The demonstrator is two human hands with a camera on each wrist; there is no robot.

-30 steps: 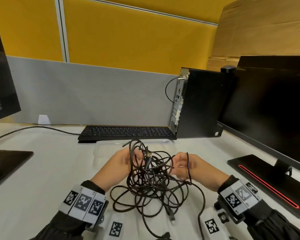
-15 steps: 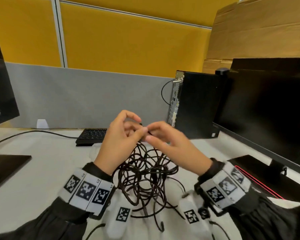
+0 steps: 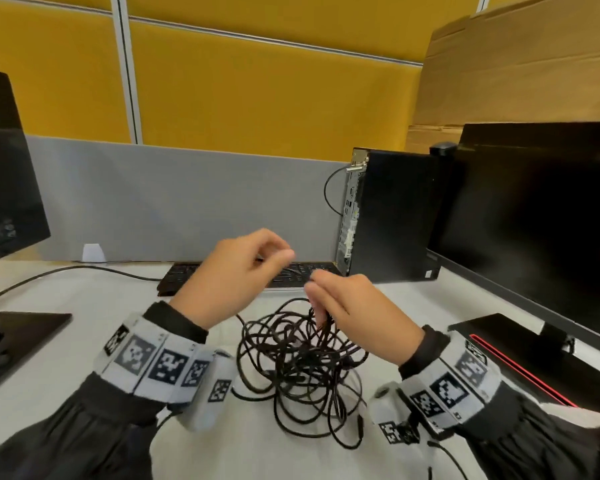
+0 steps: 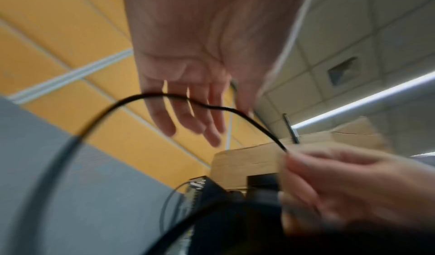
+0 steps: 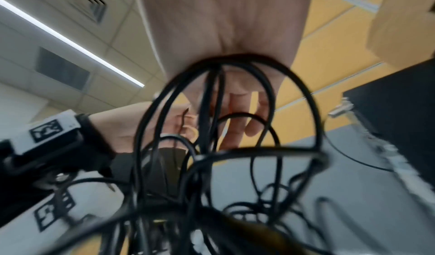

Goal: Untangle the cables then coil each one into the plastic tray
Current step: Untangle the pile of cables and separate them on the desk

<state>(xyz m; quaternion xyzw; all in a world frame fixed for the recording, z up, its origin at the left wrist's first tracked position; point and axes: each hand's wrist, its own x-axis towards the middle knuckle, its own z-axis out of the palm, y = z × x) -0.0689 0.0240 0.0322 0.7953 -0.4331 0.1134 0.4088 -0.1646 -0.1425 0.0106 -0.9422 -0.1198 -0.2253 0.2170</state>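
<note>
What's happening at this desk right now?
A person is untangling a knot of black cables on a white desk. The right hand grips several strands and lifts the bundle. The left hand is raised beside it, pinching a thin strand, though the blur makes that uncertain. Nothing is coiled yet, and no tray is clearly visible.

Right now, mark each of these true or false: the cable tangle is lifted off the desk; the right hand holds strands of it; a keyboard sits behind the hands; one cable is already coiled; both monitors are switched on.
1. Cable tangle lifted clear of the desk: false, its lower loops lie on it.
2. Right hand holds strands: true.
3. Keyboard behind the hands: true.
4. One cable already coiled: false, all remain knotted.
5. Both monitors on: false, the right monitor is dark.
</note>
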